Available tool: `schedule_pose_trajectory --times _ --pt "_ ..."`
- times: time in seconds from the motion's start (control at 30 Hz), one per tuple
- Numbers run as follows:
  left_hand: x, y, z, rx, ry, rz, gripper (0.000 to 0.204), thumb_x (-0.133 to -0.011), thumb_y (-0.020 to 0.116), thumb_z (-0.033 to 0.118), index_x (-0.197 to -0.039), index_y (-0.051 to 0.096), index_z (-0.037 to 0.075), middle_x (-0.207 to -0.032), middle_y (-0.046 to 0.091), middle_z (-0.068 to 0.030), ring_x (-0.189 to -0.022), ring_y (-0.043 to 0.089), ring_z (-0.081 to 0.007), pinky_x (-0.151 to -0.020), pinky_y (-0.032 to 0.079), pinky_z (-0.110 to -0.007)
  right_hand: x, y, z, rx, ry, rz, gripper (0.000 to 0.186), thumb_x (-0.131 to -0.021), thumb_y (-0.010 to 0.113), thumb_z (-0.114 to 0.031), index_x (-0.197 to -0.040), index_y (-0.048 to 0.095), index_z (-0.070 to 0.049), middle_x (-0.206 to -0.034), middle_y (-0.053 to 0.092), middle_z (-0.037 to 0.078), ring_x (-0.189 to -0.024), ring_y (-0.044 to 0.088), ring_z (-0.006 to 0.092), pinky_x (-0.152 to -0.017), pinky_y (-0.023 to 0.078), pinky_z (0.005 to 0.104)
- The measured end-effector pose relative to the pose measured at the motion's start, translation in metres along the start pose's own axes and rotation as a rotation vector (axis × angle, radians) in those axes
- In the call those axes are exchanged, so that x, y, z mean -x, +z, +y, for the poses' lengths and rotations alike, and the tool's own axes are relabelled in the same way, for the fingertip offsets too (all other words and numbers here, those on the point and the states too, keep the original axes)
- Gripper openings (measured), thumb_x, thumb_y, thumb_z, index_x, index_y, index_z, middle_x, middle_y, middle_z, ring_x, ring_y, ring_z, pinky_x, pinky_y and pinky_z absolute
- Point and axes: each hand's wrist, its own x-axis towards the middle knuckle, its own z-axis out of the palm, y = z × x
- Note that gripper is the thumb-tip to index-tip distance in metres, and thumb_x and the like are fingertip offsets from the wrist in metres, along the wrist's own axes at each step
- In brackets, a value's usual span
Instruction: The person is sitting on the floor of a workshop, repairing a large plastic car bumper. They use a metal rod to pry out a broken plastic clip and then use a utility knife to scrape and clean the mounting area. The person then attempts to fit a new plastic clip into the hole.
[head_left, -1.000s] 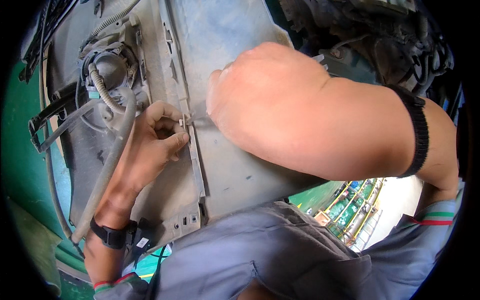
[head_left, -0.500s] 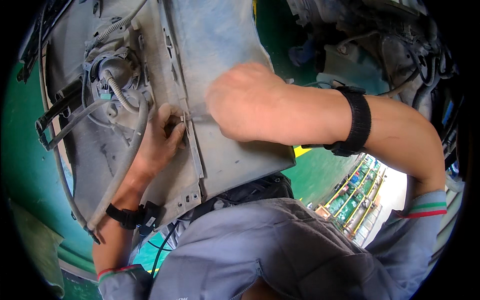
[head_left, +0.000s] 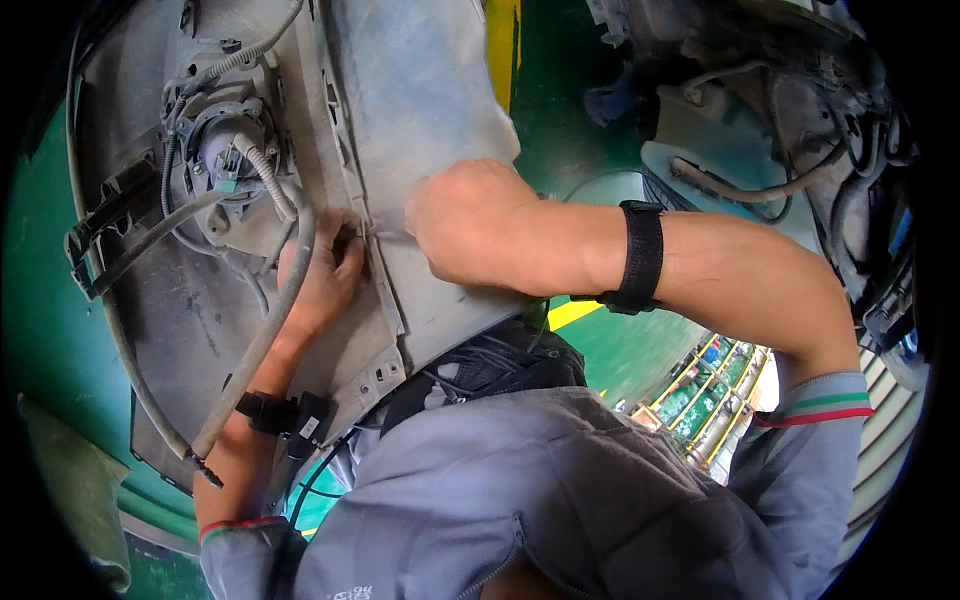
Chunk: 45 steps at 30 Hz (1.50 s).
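A dusty grey vehicle panel, apparently a bumper cover (head_left: pixel 420 120), lies in front of me with a raised seam strip (head_left: pixel 345 150) of clips running down it. My left hand (head_left: pixel 325 268) is closed, thumb and fingers pinched together at the left side of this strip; what lies between them is hidden. Just right of the strip, my right hand (head_left: pixel 475 222) forms a fist above the panel. A thin grey shaft shows between the fist and the strip, but its kind is unclear. A round lamp (head_left: pixel 228 145) with a corrugated cable is mounted left of the strip.
A grey hose (head_left: pixel 268 310) loops over my left forearm. Dark vehicle parts with cables (head_left: pixel 800 130) stand at the right. Yellow-framed racks (head_left: pixel 720 400) are beyond my right arm. The green floor (head_left: pixel 555 150) has yellow lines.
My right hand has shifted slightly down, its forearm moving left, and looks less blurred. The left hand stays at the strip. The view has shifted a little against the panel.
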Motion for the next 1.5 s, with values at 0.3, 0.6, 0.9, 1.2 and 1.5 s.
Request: schedule_pose_trajectory --times 0.3,0.6,0.9,1.2,1.5 --pt "0.007 0.000 -0.006 0.185 -0.034 0.028 0.018 -0.086 0.066 0.005 -0.103 0.062 0.002 -0.076 0.063 -0.0135 -0.066 0.064 -0.0241 -0.063 0.052 -0.036 0.005 -0.018 -0.018 0.025 -0.031 -0.015 0.018 -0.075 0.060 -0.008 -0.079 0.076 -0.001 -0.083 0.073 0.023 -0.082 0.072 0.0386 -0.075 0.057 0.0459" --pt "0.006 0.001 -0.006 0.013 -0.019 -0.003 0.008 -0.096 0.058 0.004 -0.104 0.056 0.004 -0.080 0.054 -0.0005 -0.068 0.052 -0.0091 -0.061 0.046 -0.028 0.005 -0.001 -0.014 -0.096 0.051 0.042 0.017 -0.076 0.062 -0.010 -0.079 0.076 -0.001 -0.084 0.072 0.024 -0.081 0.072 0.0387 -0.073 0.058 0.0451" --pt "0.001 -0.001 0.019 0.212 -0.169 0.100 0.014 -0.085 0.062 0.006 -0.096 0.067 -0.001 -0.070 0.065 -0.0148 -0.055 0.066 -0.0228 -0.056 0.054 -0.036 0.018 -0.020 -0.010 0.170 -0.132 0.294 0.018 -0.080 0.061 -0.014 -0.087 0.069 0.001 -0.075 0.071 0.020 -0.074 0.072 0.0356 -0.066 0.056 0.0464" --pt "0.002 -0.019 0.016 0.159 -0.130 -0.179 0.015 -0.097 0.053 0.003 -0.112 0.057 0.000 -0.090 0.058 -0.0034 -0.072 0.057 -0.0094 -0.061 0.049 -0.027 0.075 -0.042 0.001 0.092 0.046 0.639 0.016 -0.088 0.059 -0.018 -0.089 0.066 -0.004 -0.075 0.069 0.016 -0.076 0.071 0.0359 -0.066 0.055 0.0479" --pt "0.004 -0.027 0.037 0.318 -0.163 -0.274 0.024 -0.094 0.059 -0.002 -0.118 0.056 0.000 -0.096 0.060 -0.0040 -0.079 0.062 -0.0120 -0.069 0.053 -0.026 0.092 0.021 0.025 -0.270 0.211 0.819 0.028 -0.084 0.070 -0.020 -0.097 0.058 0.002 -0.095 0.065 0.023 -0.084 0.065 0.0426 -0.072 0.052 0.0502"
